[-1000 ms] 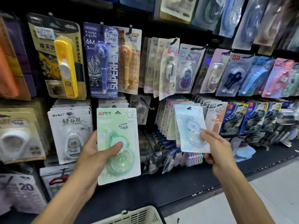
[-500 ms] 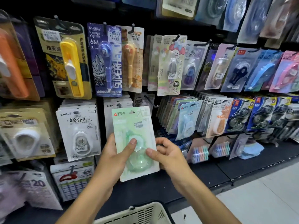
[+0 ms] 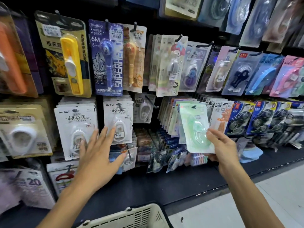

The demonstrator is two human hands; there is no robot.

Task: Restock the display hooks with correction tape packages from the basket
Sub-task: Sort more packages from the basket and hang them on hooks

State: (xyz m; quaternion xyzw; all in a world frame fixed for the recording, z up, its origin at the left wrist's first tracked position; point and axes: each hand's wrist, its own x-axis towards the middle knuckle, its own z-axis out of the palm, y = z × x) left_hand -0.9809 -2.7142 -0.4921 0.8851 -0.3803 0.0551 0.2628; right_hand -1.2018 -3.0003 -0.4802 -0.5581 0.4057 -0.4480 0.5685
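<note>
My right hand (image 3: pixel 221 146) pinches a pale green correction tape package (image 3: pixel 194 127) by its lower right side, holding it up against the front of a full row of hanging packages (image 3: pixel 171 116). My left hand (image 3: pixel 98 153) is empty, fingers spread, in front of the white BoBo tape packages (image 3: pixel 118 122) hanging at centre left. A nearly empty black hook (image 3: pixel 152 102) with one small package sticks out between the two hands. The white basket (image 3: pixel 131 218) shows only its rim at the bottom edge.
Hooks crowded with blister packs cover the dark display wall: a yellow cutter pack (image 3: pixel 69 63), a blue SUPERHERO pack (image 3: pixel 107 60), dark tape packs (image 3: pixel 256 119) at right. A black shelf ledge (image 3: pixel 164 183) runs below them, with pale floor tiles (image 3: pixel 246 203) at lower right.
The green package passed from my left hand to my right hand and moved right to the full row. My left hand let go and now hovers spread by the white packages.
</note>
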